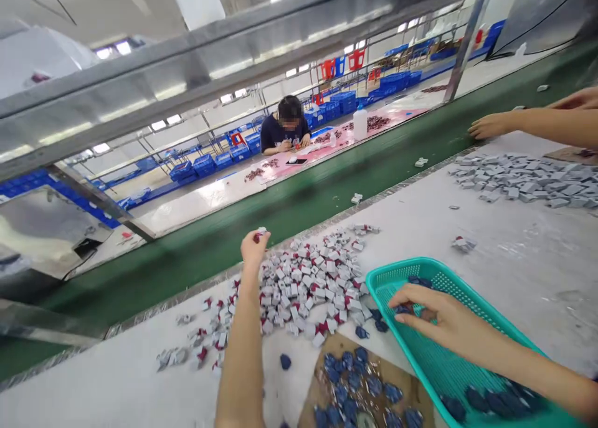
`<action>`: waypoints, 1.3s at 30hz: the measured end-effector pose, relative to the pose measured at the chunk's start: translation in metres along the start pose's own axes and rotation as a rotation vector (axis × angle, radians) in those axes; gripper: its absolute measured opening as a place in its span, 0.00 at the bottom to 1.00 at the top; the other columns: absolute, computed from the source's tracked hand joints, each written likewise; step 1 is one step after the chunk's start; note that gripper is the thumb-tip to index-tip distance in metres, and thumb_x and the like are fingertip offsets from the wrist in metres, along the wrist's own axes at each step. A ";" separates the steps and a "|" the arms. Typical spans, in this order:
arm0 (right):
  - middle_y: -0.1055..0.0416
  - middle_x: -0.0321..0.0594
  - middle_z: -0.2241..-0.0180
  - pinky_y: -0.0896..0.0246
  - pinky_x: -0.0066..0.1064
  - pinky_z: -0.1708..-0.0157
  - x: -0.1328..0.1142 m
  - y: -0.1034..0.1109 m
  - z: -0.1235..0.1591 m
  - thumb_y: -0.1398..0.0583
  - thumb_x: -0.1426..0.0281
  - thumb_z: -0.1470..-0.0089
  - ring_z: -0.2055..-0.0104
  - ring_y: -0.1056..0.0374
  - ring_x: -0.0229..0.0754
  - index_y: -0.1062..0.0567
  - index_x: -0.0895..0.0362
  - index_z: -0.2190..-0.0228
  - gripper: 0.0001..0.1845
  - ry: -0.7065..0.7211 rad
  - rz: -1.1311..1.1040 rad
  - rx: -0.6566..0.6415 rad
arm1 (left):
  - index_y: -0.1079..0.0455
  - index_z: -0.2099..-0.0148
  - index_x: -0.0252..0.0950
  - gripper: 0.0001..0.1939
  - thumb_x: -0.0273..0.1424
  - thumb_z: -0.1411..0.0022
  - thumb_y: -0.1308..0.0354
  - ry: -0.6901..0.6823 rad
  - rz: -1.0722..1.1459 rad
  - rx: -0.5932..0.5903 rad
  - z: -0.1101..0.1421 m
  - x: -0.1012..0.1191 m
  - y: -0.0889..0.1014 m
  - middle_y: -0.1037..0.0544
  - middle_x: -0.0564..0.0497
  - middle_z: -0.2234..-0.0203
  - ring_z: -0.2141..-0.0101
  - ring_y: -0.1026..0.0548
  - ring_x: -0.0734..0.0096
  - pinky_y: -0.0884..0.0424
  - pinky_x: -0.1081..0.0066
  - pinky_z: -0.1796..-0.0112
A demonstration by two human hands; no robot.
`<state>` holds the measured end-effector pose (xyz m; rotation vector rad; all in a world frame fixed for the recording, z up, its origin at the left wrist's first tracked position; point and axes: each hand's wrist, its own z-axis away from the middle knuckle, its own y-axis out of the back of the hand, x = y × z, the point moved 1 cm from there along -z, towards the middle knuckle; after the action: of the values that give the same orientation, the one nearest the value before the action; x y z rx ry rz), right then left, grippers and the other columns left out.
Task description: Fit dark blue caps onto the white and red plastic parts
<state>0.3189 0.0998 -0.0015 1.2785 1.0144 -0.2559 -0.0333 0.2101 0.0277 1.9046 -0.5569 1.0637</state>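
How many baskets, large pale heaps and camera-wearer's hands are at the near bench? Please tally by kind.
Baskets: 1 (teal basket)
Large pale heaps: 2 (white-and-maroon heap, grey heap)
Wearer's hands: 2 (left hand, right hand)
Total: 5

I see the left forearm (243, 347) stretched toward the far side, the left hand (253, 248) pinching. From the near right extends the right forearm (509, 356), the right hand (434, 309) with curved fingers (413, 293).

Head-worn view; forward and down, tilted; close above white worktable (411, 225)
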 end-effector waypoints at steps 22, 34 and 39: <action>0.33 0.40 0.69 0.47 0.29 0.77 -0.038 -0.109 0.053 0.49 0.83 0.46 0.76 0.35 0.37 0.28 0.57 0.57 0.19 0.515 0.568 -0.262 | 0.29 0.48 0.33 0.27 0.43 0.46 0.36 0.614 0.476 0.264 0.348 -0.036 0.068 0.21 0.44 0.63 0.68 0.25 0.68 0.27 0.74 0.75; 0.30 0.44 0.70 0.44 0.34 0.75 -0.047 -0.117 0.057 0.50 0.88 0.55 0.72 0.33 0.46 0.30 0.60 0.67 0.17 0.594 0.759 -0.304 | 0.27 0.50 0.35 0.25 0.45 0.46 0.37 0.538 0.360 0.250 0.352 -0.036 0.060 0.24 0.43 0.61 0.66 0.25 0.66 0.26 0.71 0.71; 0.30 0.47 0.71 0.47 0.34 0.76 -0.062 -0.118 0.054 0.49 0.88 0.56 0.70 0.32 0.48 0.30 0.60 0.69 0.16 0.531 0.722 -0.453 | 0.26 0.51 0.36 0.25 0.44 0.47 0.36 0.536 0.312 0.252 0.350 -0.039 0.057 0.24 0.42 0.58 0.65 0.25 0.63 0.26 0.69 0.70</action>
<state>0.2307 -0.0079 -0.0373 1.2233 0.9030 0.8606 0.0659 -0.1179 -0.0719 1.6620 -0.4284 1.8452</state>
